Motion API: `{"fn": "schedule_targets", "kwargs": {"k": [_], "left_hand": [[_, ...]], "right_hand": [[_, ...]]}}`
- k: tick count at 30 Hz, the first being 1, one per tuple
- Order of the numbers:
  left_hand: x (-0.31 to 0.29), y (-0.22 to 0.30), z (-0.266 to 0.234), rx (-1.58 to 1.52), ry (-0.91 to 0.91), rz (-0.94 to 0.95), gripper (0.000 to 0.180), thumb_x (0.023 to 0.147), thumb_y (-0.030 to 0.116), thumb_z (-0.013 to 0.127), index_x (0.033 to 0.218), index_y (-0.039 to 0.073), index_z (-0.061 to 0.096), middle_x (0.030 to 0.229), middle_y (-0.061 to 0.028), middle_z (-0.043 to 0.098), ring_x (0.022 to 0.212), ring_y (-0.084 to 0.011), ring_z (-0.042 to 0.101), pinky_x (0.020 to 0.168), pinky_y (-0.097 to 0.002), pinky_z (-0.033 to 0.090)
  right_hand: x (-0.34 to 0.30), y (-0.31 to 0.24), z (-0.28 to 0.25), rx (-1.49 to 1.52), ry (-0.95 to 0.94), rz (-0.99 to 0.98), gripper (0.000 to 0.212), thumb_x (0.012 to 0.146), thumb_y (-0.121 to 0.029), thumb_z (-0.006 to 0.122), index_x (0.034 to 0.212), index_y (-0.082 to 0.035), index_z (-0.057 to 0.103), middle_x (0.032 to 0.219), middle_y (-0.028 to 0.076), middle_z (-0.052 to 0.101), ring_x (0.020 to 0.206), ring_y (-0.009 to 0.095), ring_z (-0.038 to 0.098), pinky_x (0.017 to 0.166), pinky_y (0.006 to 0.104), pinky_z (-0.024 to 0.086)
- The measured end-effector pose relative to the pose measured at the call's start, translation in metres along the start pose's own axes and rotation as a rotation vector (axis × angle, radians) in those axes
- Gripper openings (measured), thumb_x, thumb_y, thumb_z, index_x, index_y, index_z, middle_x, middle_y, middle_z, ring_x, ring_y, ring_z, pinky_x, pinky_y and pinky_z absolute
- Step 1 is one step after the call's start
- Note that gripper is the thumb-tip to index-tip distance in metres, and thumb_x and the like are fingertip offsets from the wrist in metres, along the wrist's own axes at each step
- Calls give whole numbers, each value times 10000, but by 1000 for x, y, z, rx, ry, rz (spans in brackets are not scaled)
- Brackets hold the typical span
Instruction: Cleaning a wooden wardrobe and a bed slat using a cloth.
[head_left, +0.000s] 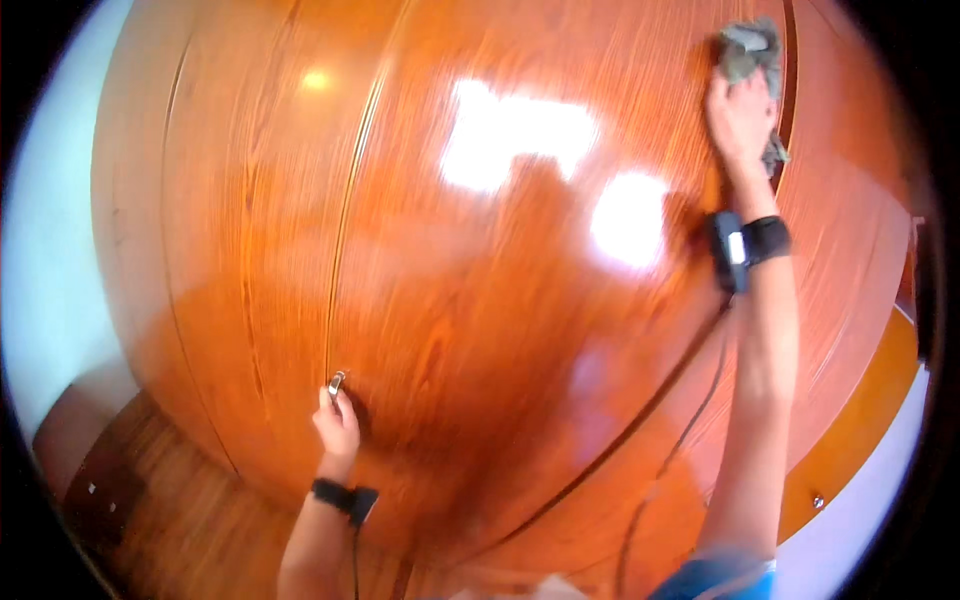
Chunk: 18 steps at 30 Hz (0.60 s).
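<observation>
- My right hand (742, 115) is in the upper right of the frame, fingers bent over a grey-green cloth (757, 42); the grip is closed on it, though I cannot tell how firmly.
- That cloth is bunched beyond my fingertips, with a loose end showing at the right side of my hand, against the glossy reddish-brown wood panel (450, 330) and just beside a dark vertical gap (788, 100).
- My left hand (337, 428) is at the lower left of centre, thumb and fingers drawn together around a small metal pull (336, 382), with its top end showing above them.
- The pull sits beside a long groove (352, 190) that runs up the wood towards the top of the frame.
- Around each of my wrists is a black strap, the right one (768, 240) carrying a dark box (728, 252), the left one (333, 493) near the lower edge.
- A thin cable (672, 455) hangs from the box towards the bottom of the frame.
- A blue sleeve (715, 578) shows at the lower right, brown wooden flooring (185, 480) at the lower left.
</observation>
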<state>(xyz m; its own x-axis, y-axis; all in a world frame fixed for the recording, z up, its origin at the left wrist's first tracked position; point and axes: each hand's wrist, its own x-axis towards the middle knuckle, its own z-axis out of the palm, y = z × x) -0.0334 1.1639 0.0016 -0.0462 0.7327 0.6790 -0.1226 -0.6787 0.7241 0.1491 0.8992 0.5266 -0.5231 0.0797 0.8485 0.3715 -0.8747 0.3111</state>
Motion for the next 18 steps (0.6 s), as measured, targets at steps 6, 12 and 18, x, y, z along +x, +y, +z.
{"fn": "schedule_targets", "kwargs": {"k": [6, 12, 18], "left_hand": [[1, 4, -16, 18, -5, -120, 114, 826, 118, 430, 805, 12, 465, 476, -107, 399, 392, -158, 395, 382, -297, 315], [1, -4, -9, 67, 12, -42, 138, 812, 120, 449, 717, 25, 422, 469, -152, 439, 382, -286, 451, 361, -366, 317], [0, 6, -9, 11, -44, -73, 76, 794, 96, 460, 768, 24, 457, 476, -148, 458, 402, -263, 497, 374, -353, 359]], "right_hand": [[-81, -182, -73, 747, -377, -484, 385, 664, -221, 557, 1023, -89, 509, 1068, 122, 494, 1038, 266, 430, 931, 471, 243], [-94, -206, -73, 780, -425, -794, 498, 665, -221, 529, 1139, -93, 439, 1156, 97, 432, 1141, 209, 344, 984, 480, 139], [29, -125, 3, 195, 37, -217, 434, 761, -261, 398, 1165, -103, 423, 1213, 70, 418, 1153, 188, 350, 948, 485, 204]]}}
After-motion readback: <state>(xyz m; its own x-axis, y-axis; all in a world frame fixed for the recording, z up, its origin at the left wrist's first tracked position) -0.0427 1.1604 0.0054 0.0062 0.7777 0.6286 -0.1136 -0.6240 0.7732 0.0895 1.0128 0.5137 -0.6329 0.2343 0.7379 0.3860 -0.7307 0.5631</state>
